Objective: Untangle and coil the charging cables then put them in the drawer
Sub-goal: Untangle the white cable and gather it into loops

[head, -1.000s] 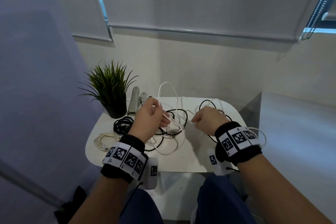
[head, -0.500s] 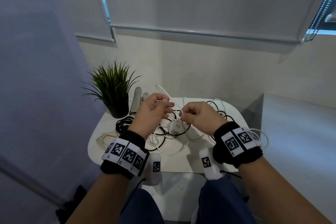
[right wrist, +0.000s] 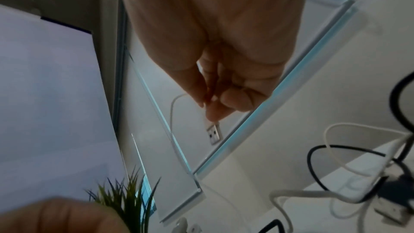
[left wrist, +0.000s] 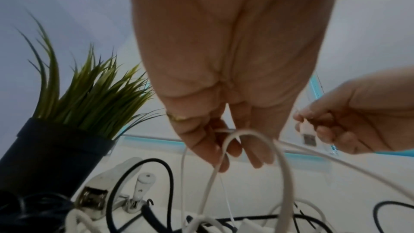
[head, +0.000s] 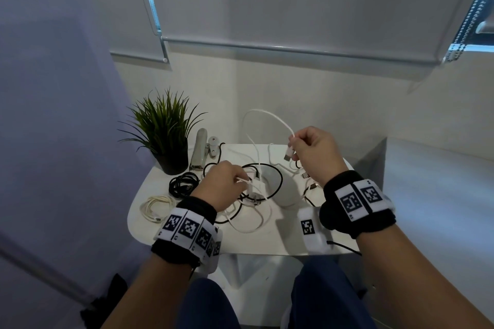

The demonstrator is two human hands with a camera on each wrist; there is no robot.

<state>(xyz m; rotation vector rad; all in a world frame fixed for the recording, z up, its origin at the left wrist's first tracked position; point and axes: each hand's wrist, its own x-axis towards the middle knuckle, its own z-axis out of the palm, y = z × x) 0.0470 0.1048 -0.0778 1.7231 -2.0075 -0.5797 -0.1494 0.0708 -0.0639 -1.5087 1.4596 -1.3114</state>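
Note:
A tangle of white and black charging cables (head: 263, 187) lies on the small white table (head: 256, 240). My right hand (head: 311, 152) is raised above the table and pinches the USB plug (head: 288, 153) (right wrist: 214, 134) of a white cable (head: 267, 116) that arcs up and back down into the tangle. My left hand (head: 223, 185) sits low over the tangle, its fingers (left wrist: 215, 146) curled round a loop of white cable (left wrist: 257, 148). A coiled black cable (head: 184, 184) and a coiled cream cable (head: 156, 207) lie at the table's left. No drawer shows.
A potted green plant (head: 165, 136) stands at the table's back left, with a metal stapler-like tool (head: 199, 153) beside it. A wall and lowered blinds rise behind the table. A grey surface (head: 438, 195) runs along the right. My knees are under the front edge.
My right hand has risen and moved right, lifting the white cable's USB end clear of the tangle. My left hand has dropped lower onto the tangle, still holding white cable.

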